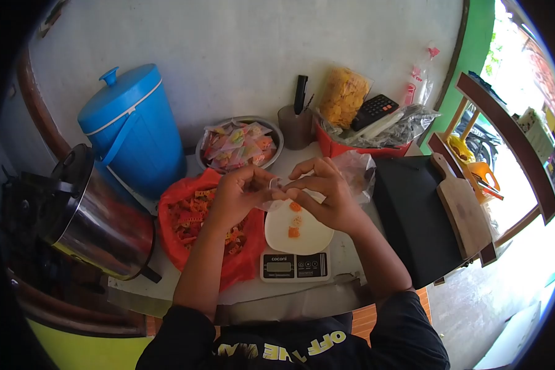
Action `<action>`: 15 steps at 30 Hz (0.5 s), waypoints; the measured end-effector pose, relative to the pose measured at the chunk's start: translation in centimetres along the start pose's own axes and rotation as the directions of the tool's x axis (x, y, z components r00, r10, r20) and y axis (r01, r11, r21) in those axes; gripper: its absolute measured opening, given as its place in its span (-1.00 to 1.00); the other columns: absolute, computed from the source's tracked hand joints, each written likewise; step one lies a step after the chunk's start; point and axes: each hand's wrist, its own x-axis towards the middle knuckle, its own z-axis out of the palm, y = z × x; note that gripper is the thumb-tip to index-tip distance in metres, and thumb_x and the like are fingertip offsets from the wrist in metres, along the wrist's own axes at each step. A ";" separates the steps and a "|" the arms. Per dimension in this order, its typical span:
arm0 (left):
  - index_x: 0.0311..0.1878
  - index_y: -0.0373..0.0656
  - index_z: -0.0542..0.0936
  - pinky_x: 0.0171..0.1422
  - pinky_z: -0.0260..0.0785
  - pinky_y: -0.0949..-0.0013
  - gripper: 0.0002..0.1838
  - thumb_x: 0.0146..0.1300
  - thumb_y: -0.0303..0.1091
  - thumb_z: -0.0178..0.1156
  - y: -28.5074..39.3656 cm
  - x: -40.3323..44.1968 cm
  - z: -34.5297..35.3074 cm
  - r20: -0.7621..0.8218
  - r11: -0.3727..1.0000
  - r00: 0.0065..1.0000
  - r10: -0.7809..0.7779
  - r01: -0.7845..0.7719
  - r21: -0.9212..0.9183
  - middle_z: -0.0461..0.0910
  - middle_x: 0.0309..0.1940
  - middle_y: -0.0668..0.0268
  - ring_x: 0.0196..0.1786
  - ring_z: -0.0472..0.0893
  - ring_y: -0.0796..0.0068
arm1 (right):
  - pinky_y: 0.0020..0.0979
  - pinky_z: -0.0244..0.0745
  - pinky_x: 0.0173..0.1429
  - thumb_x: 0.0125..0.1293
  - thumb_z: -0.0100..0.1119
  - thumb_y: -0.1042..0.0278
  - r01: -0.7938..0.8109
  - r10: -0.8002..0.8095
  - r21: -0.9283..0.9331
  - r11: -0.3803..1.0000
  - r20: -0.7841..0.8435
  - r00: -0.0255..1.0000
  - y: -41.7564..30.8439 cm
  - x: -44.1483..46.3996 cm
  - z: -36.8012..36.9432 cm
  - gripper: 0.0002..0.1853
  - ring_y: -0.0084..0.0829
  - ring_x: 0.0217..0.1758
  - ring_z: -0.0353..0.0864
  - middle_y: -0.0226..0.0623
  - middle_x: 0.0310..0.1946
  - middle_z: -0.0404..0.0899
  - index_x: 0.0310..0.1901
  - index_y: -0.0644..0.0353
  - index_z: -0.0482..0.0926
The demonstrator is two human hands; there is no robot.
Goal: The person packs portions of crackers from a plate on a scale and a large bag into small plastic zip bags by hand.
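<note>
My left hand [243,194] and my right hand [325,192] meet above a kitchen scale [295,266], fingers pinched on a small clear plastic bag [275,185]. Much of the bag is hidden by the fingers. Below them, a white plate [279,231] rests on the scale, carrying a few orange snack pieces [294,232]. To the left, beneath my left forearm, lies an open red plastic bag [174,256] filled with red and orange pieces. Behind my hands stands a metal bowl [280,146] of filled small packets [243,145].
A blue drink cooler [135,129] and a steel pot-like container [114,225] stand left. At right are a red basket [333,147] with a calculator [375,111] and a bag of yellow snacks [344,95], a black box [413,216], and a wooden cutting board [464,209].
</note>
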 end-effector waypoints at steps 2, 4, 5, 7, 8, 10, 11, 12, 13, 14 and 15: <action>-0.11 -0.29 0.62 -0.23 0.52 0.55 -0.82 0.23 -0.52 0.35 -0.1 0.1 -0.6 0.009 1.000 1.000 -0.019 0.019 -0.010 0.68 -0.31 0.34 -0.29 0.63 0.68 | -0.35 0.46 0.04 0.27 0.30 0.39 -0.067 0.062 0.142 0.988 0.039 0.997 -0.2 -0.1 0.3 -0.79 -0.33 -0.11 0.57 -0.32 -0.11 0.58 -0.05 0.12 0.70; -0.13 -0.28 0.63 -0.25 0.49 0.56 -0.84 0.25 -0.49 0.35 -0.2 0.2 -1.4 -0.030 0.995 0.997 0.074 -0.072 0.067 0.68 -0.33 0.37 -0.30 0.62 0.70 | -0.32 0.47 0.06 0.31 0.24 0.37 -0.185 0.171 0.386 0.904 0.070 0.983 -0.5 -0.1 0.5 -0.79 -0.26 -0.10 0.56 -0.28 -0.09 0.56 -0.05 0.15 0.69; -0.13 -0.28 0.64 -0.25 0.47 0.56 -0.85 0.27 -0.47 0.35 -0.2 0.2 -1.8 -0.045 0.987 0.991 0.123 -0.118 0.107 0.68 -0.33 0.38 -0.30 0.61 0.70 | -0.30 0.47 0.07 0.30 0.24 0.37 -0.233 0.223 0.377 0.896 0.072 0.972 -0.5 0.0 0.5 -0.79 -0.24 -0.07 0.56 -0.28 -0.10 0.57 -0.05 0.15 0.69; -0.13 -0.25 0.63 -0.19 0.47 0.54 -0.86 0.28 -0.46 0.33 0.5 0.1 -3.0 -0.120 0.985 0.990 0.079 -0.059 0.164 0.68 -0.33 0.36 -0.27 0.63 0.66 | -0.27 0.48 0.09 0.29 0.23 0.37 -0.329 0.325 0.356 0.875 0.075 0.943 -0.3 0.2 0.3 -0.79 -0.19 -0.02 0.55 -0.28 -0.12 0.59 -0.06 0.13 0.69; -0.13 -0.24 0.63 -0.15 0.47 0.53 -0.86 0.29 -0.45 0.33 0.9 0.0 -3.6 -0.159 0.981 0.986 0.059 -0.028 0.190 0.68 -0.33 0.35 -0.25 0.65 0.64 | -0.26 0.48 0.10 0.29 0.23 0.36 -0.338 0.307 0.246 0.908 0.156 0.939 0.2 -0.1 0.3 -0.80 -0.19 0.00 0.55 -0.29 -0.13 0.61 -0.07 0.12 0.68; -0.13 -0.24 0.63 -0.14 0.47 0.52 -0.86 0.30 -0.42 0.33 1.7 -0.3 -4.7 -0.229 0.980 0.963 0.140 -0.101 0.172 0.69 -0.32 0.34 -0.25 0.65 0.63 | -0.24 0.49 0.12 0.29 0.23 0.35 -0.312 0.289 0.023 0.950 0.315 0.904 2.0 -1.0 1.1 -0.81 -0.19 0.04 0.55 -0.31 -0.13 0.64 -0.08 0.10 0.68; -0.14 -0.23 0.63 -0.14 0.47 0.51 -0.85 0.30 -0.40 0.33 2.0 -0.4 -5.4 -0.263 0.976 0.948 0.180 -0.139 0.166 0.69 -0.32 0.34 -0.25 0.65 0.63 | -0.23 0.49 0.13 0.29 0.23 0.35 -0.273 0.250 0.021 0.962 0.340 0.907 2.3 -1.2 1.9 -0.82 -0.19 0.04 0.56 -0.33 -0.13 0.65 -0.09 0.08 0.68; -0.15 -0.23 0.63 -0.14 0.48 0.49 -0.84 0.31 -0.37 0.34 2.1 -0.5 -6.3 -0.300 0.975 0.932 0.201 -0.161 0.151 0.70 -0.30 0.32 -0.25 0.65 0.62 | -0.22 0.49 0.14 0.28 0.23 0.35 -0.236 0.213 0.020 0.972 0.362 0.908 2.3 -1.6 2.9 -0.82 -0.18 0.04 0.56 -0.34 -0.13 0.66 -0.10 0.07 0.68; -0.15 -0.23 0.64 -0.15 0.47 0.52 -0.84 0.30 -0.36 0.35 2.4 -0.7 -6.8 -0.337 0.973 0.915 0.223 -0.186 0.139 0.70 -0.30 0.34 -0.26 0.64 0.63 | -0.22 0.49 0.15 0.28 0.24 0.35 -0.198 0.176 0.019 0.980 0.383 0.907 2.1 -1.9 4.0 -0.83 -0.18 0.05 0.57 -0.36 -0.12 0.67 -0.11 0.06 0.68; -0.15 -0.23 0.64 -0.16 0.46 0.54 -0.83 0.30 -0.36 0.36 2.8 -0.8 -7.2 -0.375 0.968 0.893 0.247 -0.214 0.127 0.69 -0.30 0.35 -0.27 0.64 0.64 | -0.20 0.49 0.16 0.28 0.24 0.35 -0.192 0.166 0.026 0.981 0.396 0.903 1.7 -2.0 5.2 -0.82 -0.19 0.03 0.57 -0.38 -0.09 0.67 -0.09 0.03 0.68; -0.16 -0.23 0.64 -0.16 0.45 0.57 -0.82 0.29 -0.36 0.37 3.2 -1.0 -7.7 -0.416 0.963 0.868 0.270 -0.245 0.115 0.69 -0.31 0.37 -0.27 0.63 0.66 | -0.20 0.50 0.15 0.28 0.24 0.33 -0.142 0.101 0.069 0.987 0.411 0.906 1.5 -2.2 6.6 -0.82 -0.19 0.02 0.58 -0.37 -0.11 0.67 -0.10 0.04 0.68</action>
